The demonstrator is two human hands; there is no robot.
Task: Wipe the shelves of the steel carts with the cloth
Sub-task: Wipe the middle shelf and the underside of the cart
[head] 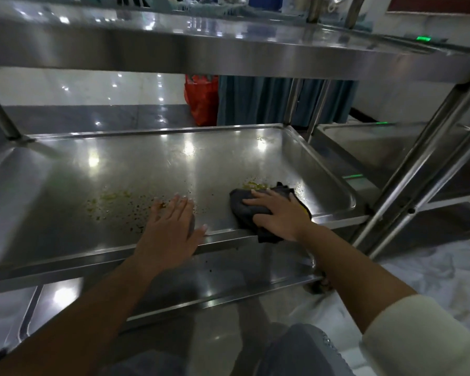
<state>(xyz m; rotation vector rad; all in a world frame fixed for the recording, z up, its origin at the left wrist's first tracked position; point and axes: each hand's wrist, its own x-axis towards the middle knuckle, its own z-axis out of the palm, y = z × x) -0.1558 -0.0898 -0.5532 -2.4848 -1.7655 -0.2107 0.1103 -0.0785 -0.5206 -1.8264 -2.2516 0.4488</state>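
Note:
A steel cart's middle shelf (152, 164) fills the view, with a raised rim all round. Yellowish smears and dark crumbs (114, 204) lie on its front left part, and a second yellow smear (253, 185) lies just beyond the cloth. My right hand (280, 215) presses flat on a dark grey cloth (244, 207) near the shelf's front right corner; part of the cloth hangs over the front rim. My left hand (174, 221) rests flat on the shelf by the front rim, fingers straight, next to the crumbs.
The cart's top shelf (228, 50) overhangs closely above. A lower shelf (228, 275) shows below the front rim. Upright posts (423, 164) rise at the right. A second steel cart (377, 147) stands to the right. A red bag (201, 99) and blue curtain (269, 101) lie behind.

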